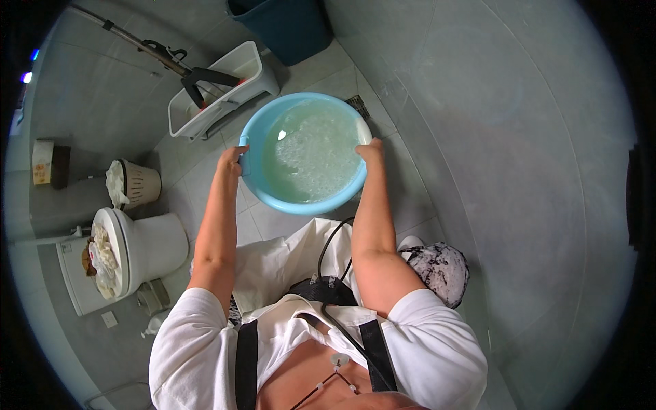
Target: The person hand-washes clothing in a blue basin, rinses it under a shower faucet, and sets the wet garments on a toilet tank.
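Observation:
A round light-blue basin (301, 207) is in front of me, full of greenish, foamy water (311, 160). My left hand (234, 160) is closed on its left rim, thumb on top and fingers mostly hidden beneath. On the opposite side my right hand (370, 152) grips the right rim in the same way. Just beyond the right hand, a pale elongated piece (363, 128) lies along the rim; I cannot tell whether it is part of the basin. Both arms reach forward, nearly straight.
Behind the basin stand a long white mop bucket (257, 83) with a flat mop (181, 67) and a dark teal bin (290, 34). Left are a wastebasket (143, 184) and a toilet (160, 239) with crumpled cloth (104, 260) on its lid. A floor drain (357, 106) adjoins the basin; a grey wall (506, 157) rises right.

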Demonstrator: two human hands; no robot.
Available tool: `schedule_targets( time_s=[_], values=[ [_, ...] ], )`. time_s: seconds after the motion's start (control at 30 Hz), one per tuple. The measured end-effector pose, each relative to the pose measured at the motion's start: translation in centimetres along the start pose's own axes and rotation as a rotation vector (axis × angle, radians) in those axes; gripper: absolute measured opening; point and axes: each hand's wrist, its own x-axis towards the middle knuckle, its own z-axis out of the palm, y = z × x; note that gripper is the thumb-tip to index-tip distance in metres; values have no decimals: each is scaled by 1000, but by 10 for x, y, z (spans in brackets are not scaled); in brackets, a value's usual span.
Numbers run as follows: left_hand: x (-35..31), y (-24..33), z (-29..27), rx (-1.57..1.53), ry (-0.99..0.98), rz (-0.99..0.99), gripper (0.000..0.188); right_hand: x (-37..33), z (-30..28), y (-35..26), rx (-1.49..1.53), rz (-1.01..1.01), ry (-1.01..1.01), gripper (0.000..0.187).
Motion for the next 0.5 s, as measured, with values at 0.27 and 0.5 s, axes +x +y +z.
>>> schedule_targets(
  time_s=[0.27, 0.5],
  values=[
    [-6, 0, -2, -19, -28, -11, 41, 2, 0, 1, -49, -16, -41, 44],
    [5, -4, -9, -41, -41, -34, 41, 3, 0, 2, -68, -44, -82, 46]
  ],
)
